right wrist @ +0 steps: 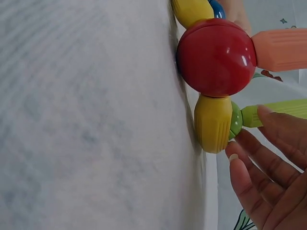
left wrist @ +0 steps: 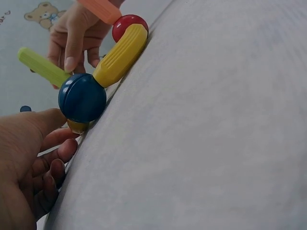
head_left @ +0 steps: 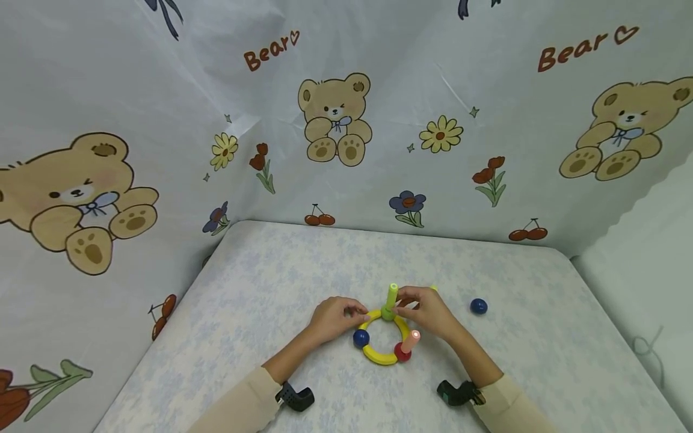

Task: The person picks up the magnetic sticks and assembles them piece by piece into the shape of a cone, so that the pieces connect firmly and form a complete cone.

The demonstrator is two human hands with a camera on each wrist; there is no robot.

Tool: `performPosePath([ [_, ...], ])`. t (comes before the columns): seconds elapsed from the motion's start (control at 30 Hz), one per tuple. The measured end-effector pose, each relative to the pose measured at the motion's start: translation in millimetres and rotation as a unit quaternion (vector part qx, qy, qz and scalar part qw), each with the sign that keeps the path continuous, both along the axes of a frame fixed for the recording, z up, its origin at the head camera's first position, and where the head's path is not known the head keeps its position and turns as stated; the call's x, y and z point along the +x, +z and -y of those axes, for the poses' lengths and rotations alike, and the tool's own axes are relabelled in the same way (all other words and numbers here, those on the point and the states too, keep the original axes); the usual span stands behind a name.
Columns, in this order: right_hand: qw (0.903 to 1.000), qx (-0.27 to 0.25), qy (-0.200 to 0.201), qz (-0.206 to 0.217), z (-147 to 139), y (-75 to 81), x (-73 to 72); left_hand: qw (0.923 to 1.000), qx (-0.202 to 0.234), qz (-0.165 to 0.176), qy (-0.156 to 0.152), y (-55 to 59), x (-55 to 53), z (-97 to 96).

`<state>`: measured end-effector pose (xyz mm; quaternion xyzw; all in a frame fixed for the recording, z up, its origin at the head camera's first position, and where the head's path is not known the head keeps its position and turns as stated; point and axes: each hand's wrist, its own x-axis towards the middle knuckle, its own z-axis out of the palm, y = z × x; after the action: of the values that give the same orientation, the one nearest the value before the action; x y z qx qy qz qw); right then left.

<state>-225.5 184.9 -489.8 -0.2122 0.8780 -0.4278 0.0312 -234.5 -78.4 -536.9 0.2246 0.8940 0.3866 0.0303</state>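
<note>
A ring of curved yellow rods [head_left: 380, 358] lies on the table, joined by a blue ball [head_left: 361, 338], a red ball [right wrist: 216, 57] and a green ball [head_left: 387, 313]. From the green ball a light green stick [head_left: 392, 294] stands up; an orange stick [head_left: 411, 341] rises tilted from the red one. My left hand [head_left: 337, 319] pinches the yellow rod between the blue and green balls. My right hand [head_left: 428, 310] has its thumb and fingers curled about the base of the green stick, beside the green ball. Its exact contact is partly hidden.
A loose blue ball [head_left: 479, 307] lies to the right of my right hand. Just behind that hand, the tip of another light green piece [head_left: 434, 288] shows. The patterned table [head_left: 303, 258] meets a bear-print curtain [head_left: 400, 72] at the back.
</note>
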Motion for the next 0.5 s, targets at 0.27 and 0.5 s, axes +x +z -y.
performPosePath([
  [0.27,0.9976,-0.006,0.046,0.051,-7,-1.9,0.6,0.9979,0.008,0.038,-0.053,2.9,-5.7,5.9],
  [0.5,0.9972,0.000,0.049,0.056,-7,-4.0,-2.1,0.9866,0.004,0.094,-0.133,16.2,-9.8,18.0],
])
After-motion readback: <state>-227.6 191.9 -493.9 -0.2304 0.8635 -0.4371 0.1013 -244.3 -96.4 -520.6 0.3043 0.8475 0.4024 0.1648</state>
